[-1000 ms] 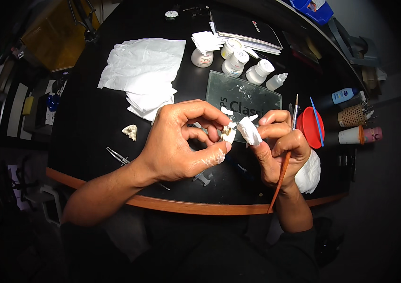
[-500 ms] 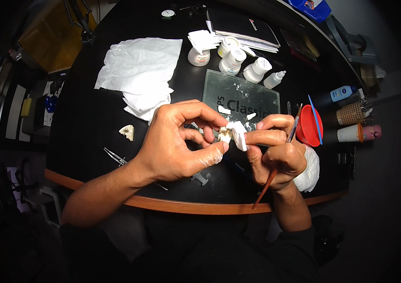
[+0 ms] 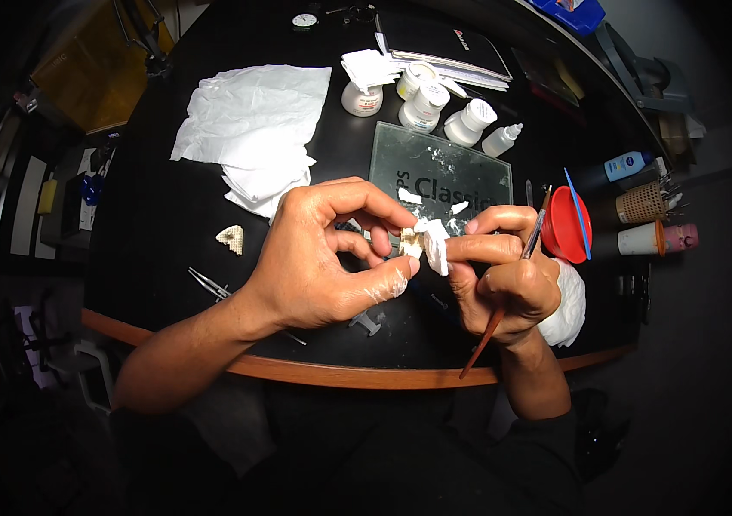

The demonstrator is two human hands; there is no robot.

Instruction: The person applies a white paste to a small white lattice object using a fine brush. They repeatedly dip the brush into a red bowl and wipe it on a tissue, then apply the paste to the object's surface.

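Note:
Between the thumb and fingers of my left hand [image 3: 323,258] is a small cream piece [image 3: 410,245] that looks like part of a dental model. My right hand [image 3: 508,275] presses a folded white tissue [image 3: 436,245] against or right beside it; I cannot tell if they touch. A thin brush [image 3: 493,334] with a reddish-brown handle is also tucked in the right hand, slanting across the fingers. White residue streaks my left thumb. Beyond the hands lies a glass slab [image 3: 387,159] with white smears and bits of white material.
Several white jars [image 3: 424,107] and a dropper bottle [image 3: 502,139] stand behind the slab. White tissues [image 3: 250,112] lie left, near a cream grid-patterned piece [image 3: 230,240] and tweezers [image 3: 209,283]. To the right are a red bowl [image 3: 565,228], a blue stick [image 3: 578,213] and crumpled tissue [image 3: 565,310].
The hands, cream piece and tissue hold nearly the same pose. The tissue has tilted very slightly, and the whole view has shifted a little.

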